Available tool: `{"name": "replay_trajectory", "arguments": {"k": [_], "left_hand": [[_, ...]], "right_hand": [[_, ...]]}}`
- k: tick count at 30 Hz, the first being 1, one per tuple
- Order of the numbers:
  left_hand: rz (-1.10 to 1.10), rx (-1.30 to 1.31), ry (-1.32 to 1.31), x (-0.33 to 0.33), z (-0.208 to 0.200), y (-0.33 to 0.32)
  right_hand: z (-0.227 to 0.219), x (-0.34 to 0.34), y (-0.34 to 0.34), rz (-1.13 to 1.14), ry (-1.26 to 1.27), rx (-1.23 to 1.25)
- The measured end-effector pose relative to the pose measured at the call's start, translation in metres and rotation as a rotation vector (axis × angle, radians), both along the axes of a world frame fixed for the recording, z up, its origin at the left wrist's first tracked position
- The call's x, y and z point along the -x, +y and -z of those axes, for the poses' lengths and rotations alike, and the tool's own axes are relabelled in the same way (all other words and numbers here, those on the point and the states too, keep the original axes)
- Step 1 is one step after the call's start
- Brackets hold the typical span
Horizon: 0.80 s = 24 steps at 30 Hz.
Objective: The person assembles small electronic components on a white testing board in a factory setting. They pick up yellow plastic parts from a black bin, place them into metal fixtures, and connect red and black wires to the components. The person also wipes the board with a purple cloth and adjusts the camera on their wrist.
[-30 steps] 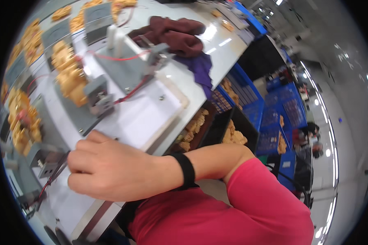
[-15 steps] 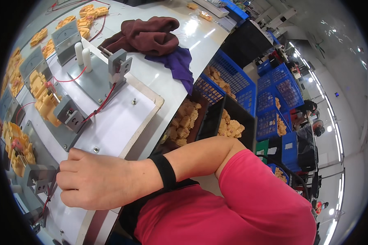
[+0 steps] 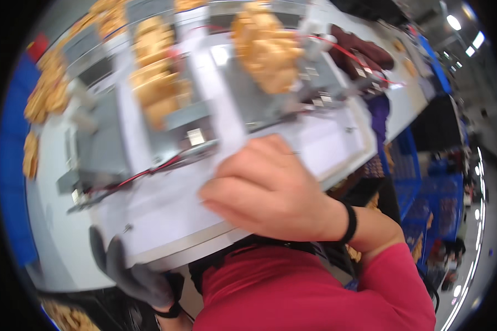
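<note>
My right hand [image 3: 265,190], bare with a black wristband, hovers over the front of the white board [image 3: 174,212]. Its fingers are curled in, and the palm is hidden. My left hand [image 3: 128,270], in a grey glove, is at the board's front left corner with its fingers extended and apart. Beyond the right hand, a yellow-orange moulded part [image 3: 265,52] rests on a grey fixture. Another yellow-orange part [image 3: 157,83] lies on the fixture to its left. The leftmost grey fixture [image 3: 102,138] carries white posts and no part. Red wires [image 3: 149,174] run by the clamps. Motion blurs the picture.
Several yellow-orange parts [image 3: 47,91] lie at the far left beside a blue panel [image 3: 14,143]. A brown cloth [image 3: 364,47] and a purple cloth [image 3: 377,116] lie at right. Blue crates [image 3: 444,201] stand beyond my right arm.
The view has swung left, bringing in the leftmost fixture and my gloved left hand. My right hand now appears farther right in the picture, in front of the middle fixtures, still with curled fingers.
</note>
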<state>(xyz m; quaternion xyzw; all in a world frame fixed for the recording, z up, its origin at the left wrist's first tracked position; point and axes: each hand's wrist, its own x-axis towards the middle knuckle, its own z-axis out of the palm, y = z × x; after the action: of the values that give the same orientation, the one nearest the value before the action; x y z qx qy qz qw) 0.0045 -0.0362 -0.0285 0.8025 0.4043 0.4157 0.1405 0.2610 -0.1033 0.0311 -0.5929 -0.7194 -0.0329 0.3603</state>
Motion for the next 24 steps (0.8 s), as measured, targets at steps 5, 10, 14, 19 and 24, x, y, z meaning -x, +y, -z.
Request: {"name": "replay_trajectory", "arguments": {"k": [5,10,14,19,24], "left_hand": [[0.014,0.017,-0.044,0.007,0.003,-0.003],[0.010,0.039,-0.026,0.005,0.000,-0.003],[0.012,0.042,-0.039,0.004,0.000,-0.003],[0.027,0.060,-0.025,0.007,-0.001,-0.003],[0.053,0.063,-0.044,0.009,0.000,0.002]], "right_hand": [[-0.003,0.003,0.000,-0.011,-0.030,0.038],[-0.007,0.001,0.002,-0.012,-0.027,0.085],[-0.009,0.001,0.003,-0.021,-0.022,0.110],[-0.011,0.002,0.002,-0.010,-0.020,0.146],[-0.011,0.003,0.005,0.006,-0.020,0.159]]}}
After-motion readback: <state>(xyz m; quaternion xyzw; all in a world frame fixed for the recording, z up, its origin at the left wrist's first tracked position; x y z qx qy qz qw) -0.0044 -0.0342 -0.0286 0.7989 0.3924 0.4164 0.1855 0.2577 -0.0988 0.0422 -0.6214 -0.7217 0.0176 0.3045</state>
